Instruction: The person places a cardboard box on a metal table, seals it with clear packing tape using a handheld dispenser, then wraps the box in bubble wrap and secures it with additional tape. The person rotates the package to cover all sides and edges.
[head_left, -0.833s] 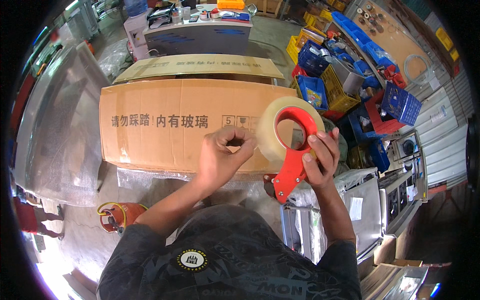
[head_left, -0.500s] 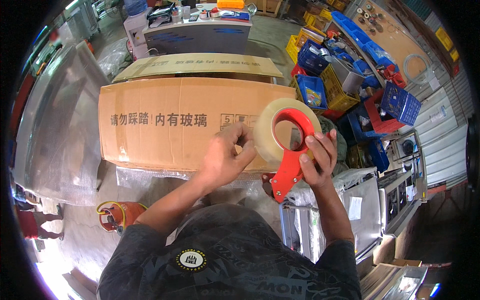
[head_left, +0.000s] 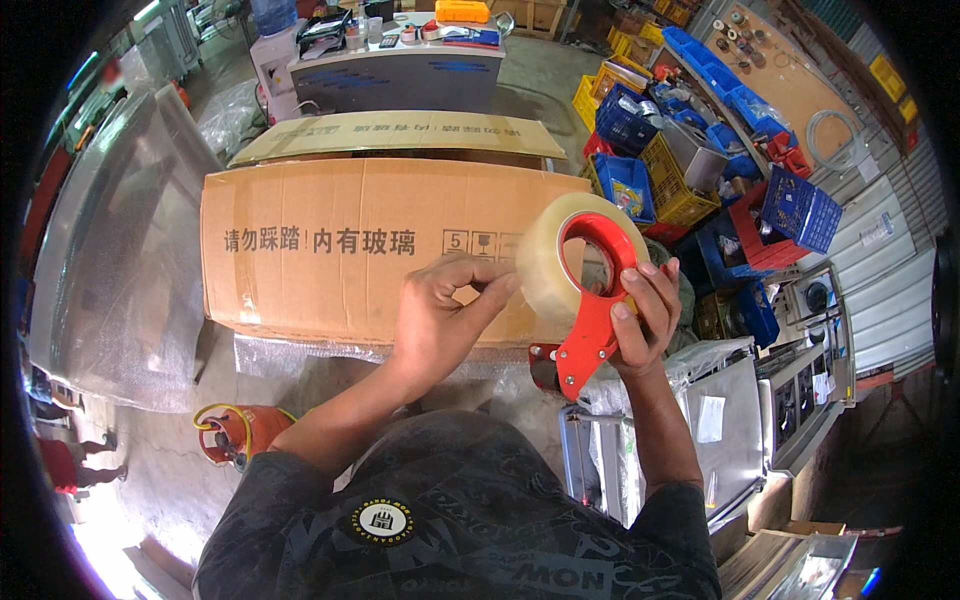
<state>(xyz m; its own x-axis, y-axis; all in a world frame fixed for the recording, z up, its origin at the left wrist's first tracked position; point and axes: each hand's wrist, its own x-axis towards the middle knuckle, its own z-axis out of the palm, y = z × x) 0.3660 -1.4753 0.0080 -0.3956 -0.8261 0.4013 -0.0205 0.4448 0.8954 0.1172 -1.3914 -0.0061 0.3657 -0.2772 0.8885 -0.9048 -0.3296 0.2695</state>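
My right hand (head_left: pixel 648 318) grips a red hand-held tape dispenser (head_left: pixel 588 348), tilted with its cutting end down. A wide roll of clear tape (head_left: pixel 546 262) is mounted on its red hub. My left hand (head_left: pixel 437 308) is closed in a pinch, thumb and forefinger together right at the roll's left edge. Whether a tape end lies between those fingertips is too fine to make out. Behind both hands lies a long brown cardboard box (head_left: pixel 290 285) with dark printing and strips of tape at its left end.
Beyond the box are another cardboard piece (head_left: pixel 390 133) and a desk (head_left: pixel 400 85) with tools. Blue and yellow crates (head_left: pixel 680 180) crowd the right. An orange gas cylinder (head_left: pixel 245 432) stands lower left, near plastic-wrapped panels (head_left: pixel 120 260). Metal frames (head_left: pixel 715 430) stand lower right.
The tape roll and dispenser have turned and shifted slightly right. My left hand has straightened its pinching fingers towards the roll's edge. At far left, a person's legs have moved slightly.
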